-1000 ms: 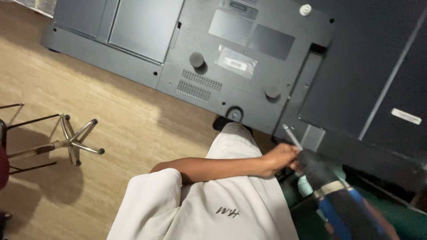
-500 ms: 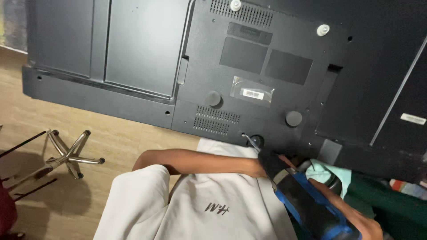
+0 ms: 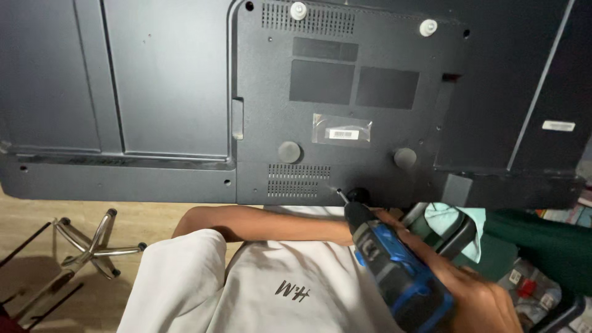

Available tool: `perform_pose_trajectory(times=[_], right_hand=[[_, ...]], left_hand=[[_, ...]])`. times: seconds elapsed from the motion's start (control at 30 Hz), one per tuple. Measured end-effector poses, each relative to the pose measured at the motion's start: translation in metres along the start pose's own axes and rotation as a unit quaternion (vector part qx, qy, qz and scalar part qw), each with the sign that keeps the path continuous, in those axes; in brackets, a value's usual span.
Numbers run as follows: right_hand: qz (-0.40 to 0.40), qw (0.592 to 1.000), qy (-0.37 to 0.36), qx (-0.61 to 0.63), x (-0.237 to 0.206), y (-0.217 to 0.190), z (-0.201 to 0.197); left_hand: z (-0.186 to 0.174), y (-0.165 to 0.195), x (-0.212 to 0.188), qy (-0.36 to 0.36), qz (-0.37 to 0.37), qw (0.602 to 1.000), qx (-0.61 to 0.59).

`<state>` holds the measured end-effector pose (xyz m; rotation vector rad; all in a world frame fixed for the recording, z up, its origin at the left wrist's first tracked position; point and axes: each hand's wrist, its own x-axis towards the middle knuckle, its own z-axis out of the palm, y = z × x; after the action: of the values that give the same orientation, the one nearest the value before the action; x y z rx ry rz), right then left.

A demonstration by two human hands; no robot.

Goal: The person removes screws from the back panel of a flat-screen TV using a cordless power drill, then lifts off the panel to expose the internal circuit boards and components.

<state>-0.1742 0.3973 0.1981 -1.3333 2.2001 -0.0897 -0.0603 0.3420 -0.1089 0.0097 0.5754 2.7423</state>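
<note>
Gripping a blue-and-black cordless drill (image 3: 394, 271), the right hand (image 3: 481, 302) is closing around its handle; the left hand (image 3: 379, 217), grip hidden behind the drill, is lying beside its bit at the television back panel (image 3: 345, 123)

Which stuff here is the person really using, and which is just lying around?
In use:
blue power drill, held in the right hand
dark back panel, where the drill's tip touches
left hand, beside the drill's nose

Lying about:
metal chair base
light green cloth
</note>
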Motion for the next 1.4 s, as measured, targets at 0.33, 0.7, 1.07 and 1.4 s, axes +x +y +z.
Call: perform_pose_trajectory(times=[0.33,0.7,1.07,1.4], right_hand=[[0.294,0.884,-0.352,-0.091,0.055,-0.061,-0.049],[0.261,0.964,-0.05,0.023,-0.022,-0.017,-0.033],[0.358,0.921,0.11,0.108,-0.115,0.047,-0.001],[0.355,0.912,0.166,0.123,-0.163,0.161,-0.001]], left_hand=[[-0.002,-0.01,-0.013,0.036,-0.051,0.996,-0.059],[0.022,0.026,-0.014,0.055,0.047,0.979,0.191],[0.077,0.12,0.055,0.218,0.011,0.969,-0.118],[0.062,0.071,0.159,0.265,0.087,0.96,0.004]])
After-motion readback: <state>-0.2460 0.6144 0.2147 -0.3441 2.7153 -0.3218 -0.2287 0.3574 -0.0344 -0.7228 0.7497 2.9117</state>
